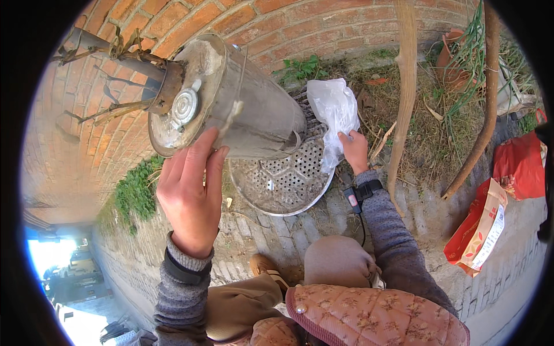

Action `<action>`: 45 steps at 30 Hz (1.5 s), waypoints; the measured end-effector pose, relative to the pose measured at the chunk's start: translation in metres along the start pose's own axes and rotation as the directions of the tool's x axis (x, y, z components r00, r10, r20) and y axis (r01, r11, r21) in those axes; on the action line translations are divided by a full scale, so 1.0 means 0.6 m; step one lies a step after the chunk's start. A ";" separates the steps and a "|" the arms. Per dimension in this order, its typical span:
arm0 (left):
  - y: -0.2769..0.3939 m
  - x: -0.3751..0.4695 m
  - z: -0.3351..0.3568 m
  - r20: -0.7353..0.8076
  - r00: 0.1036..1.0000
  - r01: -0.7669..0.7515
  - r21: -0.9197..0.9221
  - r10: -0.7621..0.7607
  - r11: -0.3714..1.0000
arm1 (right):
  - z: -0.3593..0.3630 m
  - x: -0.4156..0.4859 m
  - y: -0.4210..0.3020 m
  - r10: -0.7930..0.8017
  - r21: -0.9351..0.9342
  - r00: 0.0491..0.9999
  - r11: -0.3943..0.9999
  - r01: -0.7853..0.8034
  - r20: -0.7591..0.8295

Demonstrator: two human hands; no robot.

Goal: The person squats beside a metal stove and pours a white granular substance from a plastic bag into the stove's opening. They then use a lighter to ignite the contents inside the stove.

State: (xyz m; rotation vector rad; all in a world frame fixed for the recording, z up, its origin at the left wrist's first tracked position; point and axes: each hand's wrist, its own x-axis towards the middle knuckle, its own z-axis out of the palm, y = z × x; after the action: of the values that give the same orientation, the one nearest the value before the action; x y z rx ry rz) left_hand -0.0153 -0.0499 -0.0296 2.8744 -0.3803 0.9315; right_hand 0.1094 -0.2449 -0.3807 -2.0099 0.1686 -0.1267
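A dented metal drum (pixel 259 104), seemingly a wood-fired water boiler, leans at a slant in the view. Its lid carries a small round cap (pixel 185 106) and a rusty pipe collar (pixel 169 86) with dry twigs stuck in it. My left hand (pixel 190 190) is at the drum's near rim, fingertips beside a wire bail with a pale grip (pixel 233 116); whether they grasp anything is hidden. My right hand (pixel 355 149) pinches a crumpled white plastic bag (pixel 332 106) over the right edge of a round perforated metal tray (pixel 285 186), which sits below the drum.
A brick wall (pixel 303 30) rises behind. Two wooden poles (pixel 404 86) (pixel 491 95) stand at the right. Beyond them are a terracotta pot (pixel 452 65), a red bag (pixel 519 164) and a red-and-tan paper bag (pixel 478 229) on brick paving (pixel 255 229). My shoe (pixel 262 264) is below.
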 end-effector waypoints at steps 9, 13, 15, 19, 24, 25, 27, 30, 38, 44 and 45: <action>0.014 0.000 0.002 0.037 0.999 0.003 0.016 -0.004 1.000 | -0.105 0.013 0.019 -0.123 0.080 0.965 0.991 0.107 0.231; 0.018 -0.006 0.002 0.079 0.988 0.135 -0.015 -0.133 0.991 | -0.151 0.006 0.022 -0.143 0.073 0.938 0.989 0.126 0.316; 0.018 -0.015 0.000 0.130 0.965 0.232 -0.001 -0.230 0.973 | -0.188 0.024 0.028 -0.190 -0.001 0.932 0.980 0.201 0.309; 0.021 -0.027 0.006 0.121 0.962 0.250 -0.049 -0.243 0.967 | -0.215 0.080 0.034 -0.152 0.033 0.960 0.988 0.148 0.235; 0.032 -0.029 0.012 0.122 0.940 0.336 -0.149 -0.320 0.930 | -0.133 0.076 0.022 0.134 0.218 0.936 0.952 -0.212 0.325; 0.035 -0.029 0.012 0.126 0.934 0.349 -0.142 -0.333 0.926 | -0.113 0.071 0.018 0.172 0.249 0.919 0.930 -0.270 0.354; 0.039 -0.026 0.015 0.121 0.925 0.376 -0.158 -0.360 0.913 | -0.082 0.064 0.012 0.167 0.241 0.911 0.932 -0.271 0.378; 0.051 -0.022 0.019 0.144 0.847 0.531 -0.238 -0.511 0.813 | -0.056 0.033 0.015 0.200 0.248 0.896 0.916 -0.314 0.397; 0.074 0.006 0.007 0.310 0.697 0.715 -0.237 -0.647 0.657 | -0.040 -0.136 0.060 0.321 0.259 0.663 0.739 -0.622 0.677; 0.076 -0.005 0.009 0.194 0.862 0.459 0.097 -0.469 0.883 | -0.019 -0.174 0.065 0.133 0.376 0.594 0.660 -0.651 0.794; 0.072 -0.006 0.007 0.154 0.893 0.395 0.182 -0.423 0.900 | -0.018 -0.181 0.066 0.121 0.401 0.608 0.649 -0.647 0.785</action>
State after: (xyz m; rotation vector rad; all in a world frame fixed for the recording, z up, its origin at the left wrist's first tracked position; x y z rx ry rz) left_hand -0.0270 -0.0917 -0.0343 3.0011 0.2946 0.6334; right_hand -0.0015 -0.2523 -0.4134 -1.1153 0.0767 0.8074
